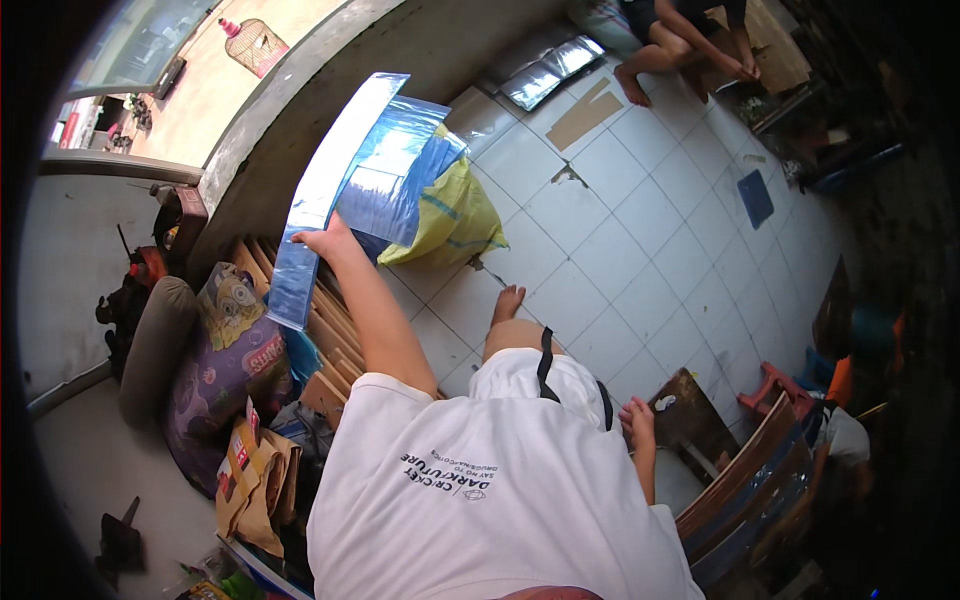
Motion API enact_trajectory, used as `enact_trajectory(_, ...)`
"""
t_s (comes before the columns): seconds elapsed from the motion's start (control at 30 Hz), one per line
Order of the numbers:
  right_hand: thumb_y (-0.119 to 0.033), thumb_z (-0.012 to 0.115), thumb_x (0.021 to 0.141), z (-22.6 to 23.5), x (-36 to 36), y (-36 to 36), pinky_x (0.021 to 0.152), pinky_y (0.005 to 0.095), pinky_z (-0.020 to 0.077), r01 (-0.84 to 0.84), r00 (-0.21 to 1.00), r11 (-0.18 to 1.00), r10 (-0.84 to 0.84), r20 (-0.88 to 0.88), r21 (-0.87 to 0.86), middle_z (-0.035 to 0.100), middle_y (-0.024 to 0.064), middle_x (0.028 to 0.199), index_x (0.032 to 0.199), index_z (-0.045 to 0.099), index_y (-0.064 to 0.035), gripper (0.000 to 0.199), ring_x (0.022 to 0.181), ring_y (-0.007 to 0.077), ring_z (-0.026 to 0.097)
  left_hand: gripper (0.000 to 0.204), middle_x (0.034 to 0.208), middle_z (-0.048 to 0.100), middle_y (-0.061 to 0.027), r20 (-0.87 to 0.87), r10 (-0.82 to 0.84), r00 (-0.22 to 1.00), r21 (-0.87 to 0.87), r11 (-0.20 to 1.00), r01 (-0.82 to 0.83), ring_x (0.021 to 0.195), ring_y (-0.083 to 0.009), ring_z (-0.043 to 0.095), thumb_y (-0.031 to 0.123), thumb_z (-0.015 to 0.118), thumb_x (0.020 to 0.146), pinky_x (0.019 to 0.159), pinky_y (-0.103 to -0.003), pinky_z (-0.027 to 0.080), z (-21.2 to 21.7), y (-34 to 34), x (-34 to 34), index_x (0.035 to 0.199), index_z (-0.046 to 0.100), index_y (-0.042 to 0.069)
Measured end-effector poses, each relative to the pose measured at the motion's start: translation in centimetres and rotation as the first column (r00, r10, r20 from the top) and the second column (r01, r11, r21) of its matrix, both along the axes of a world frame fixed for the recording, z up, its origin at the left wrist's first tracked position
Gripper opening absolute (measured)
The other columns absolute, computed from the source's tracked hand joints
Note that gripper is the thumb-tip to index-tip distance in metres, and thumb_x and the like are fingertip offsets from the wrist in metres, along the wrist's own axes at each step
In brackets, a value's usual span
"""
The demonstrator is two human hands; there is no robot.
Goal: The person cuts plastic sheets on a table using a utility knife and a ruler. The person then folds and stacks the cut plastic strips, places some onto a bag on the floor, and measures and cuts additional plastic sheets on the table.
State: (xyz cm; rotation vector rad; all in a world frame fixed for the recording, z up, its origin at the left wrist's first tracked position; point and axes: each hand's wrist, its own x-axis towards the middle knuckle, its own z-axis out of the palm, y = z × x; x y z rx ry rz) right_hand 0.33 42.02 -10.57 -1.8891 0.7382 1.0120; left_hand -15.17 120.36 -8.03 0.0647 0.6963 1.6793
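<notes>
My left hand (pixel 328 238) is stretched out to the left, fingers closed on a long, shiny blue plastic strip (pixel 322 172). The strip stands slantwise, one end up by the wall and the other down over the cardboard. Just behind it, several blue see-through plastic sheets (pixel 385 195) lie on a bulging yellow-green sack (pixel 455 215), partly hidden by the strip. Low at my right side is my right hand (pixel 637 420), its fingers loosely bent and slightly apart with nothing seen in them. A dark wooden board (pixel 697 415) is close beside it.
Flat cardboard pieces (pixel 325 325), a purple cushion (pixel 225 390) and brown paper packaging (pixel 258 480) crowd my left. A silver packet (pixel 550 72) lies by the wall. At the far right another person (pixel 680 50) sits low. A wooden chair back (pixel 745 485) is near my right.
</notes>
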Motion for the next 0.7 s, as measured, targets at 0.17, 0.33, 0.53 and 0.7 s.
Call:
enact_trajectory(0.17, -0.020, 0.061, 0.095, -1.0, -2.8, -2.0, 0.065, 0.0263, 0.0512, 0.039, 0.999, 0.999, -0.039, -0.023, -0.016, 0.067, 0.0046, 0.096, 0.130, 0.055, -0.0074, 0.038, 0.078, 0.0120, 0.063, 0.082, 0.155, 0.034, -0.0103, 0.079, -0.032, 0.996, 0.064, 0.998, 0.027, 0.141, -0.0346, 0.033, 0.067, 0.019, 0.097, 0.116, -0.051, 0.026, -2.2, 4.3, 1.0, 0.149, 0.030, 0.004)
enact_trajectory(0.33, -0.020, 0.061, 0.095, 0.3, -3.8, -1.8, 0.066, 0.0287, 0.0537, 0.055, 0.998, 0.998, -0.055, 0.020, -0.021, 0.067, 0.0039, 0.094, 0.127, 0.058, -0.0079, 0.035, 0.075, 0.0116, 0.063, 0.082, 0.155, 0.033, -0.0093, 0.121, -0.020, 0.992, 0.027, 1.000, 0.017, 0.142, -0.0341, 0.032, 0.067, 0.020, 0.097, 0.117, -0.050, 0.024, -6.1, 6.8, 1.5, 0.149, 0.030, 0.005)
enact_trajectory(0.53, -0.022, 0.061, 0.095, 4.3, -1.9, 0.8, 0.066, 0.0292, 0.0525, 0.086, 0.993, 0.983, -0.097, -0.066, -0.162, 0.065, 0.0026, 0.100, 0.130, 0.055, -0.0139, 0.037, 0.079, 0.0124, 0.064, 0.080, 0.154, 0.036, -0.0085, 0.114, 0.013, 0.993, -0.153, 0.988, 0.005, 0.141, -0.0321, 0.034, 0.065, 0.024, 0.098, 0.117, -0.045, 0.025, -14.4, 9.1, -0.5, 0.149, 0.031, 0.003)
enact_trajectory(0.7, -0.026, 0.062, 0.094, 5.7, -1.9, 0.6, 0.070, 0.0327, 0.0513, 0.080, 0.996, 0.979, -0.088, -0.034, -0.188, 0.064, 0.0011, 0.101, 0.132, 0.054, -0.0141, 0.041, 0.082, 0.0132, 0.064, 0.081, 0.153, 0.038, -0.0082, 0.159, 0.048, 0.986, -0.322, 0.947, 0.006, 0.140, -0.0308, 0.035, 0.066, 0.033, 0.096, 0.116, -0.046, 0.026, -19.4, 7.9, -0.8, 0.147, 0.033, 0.003)
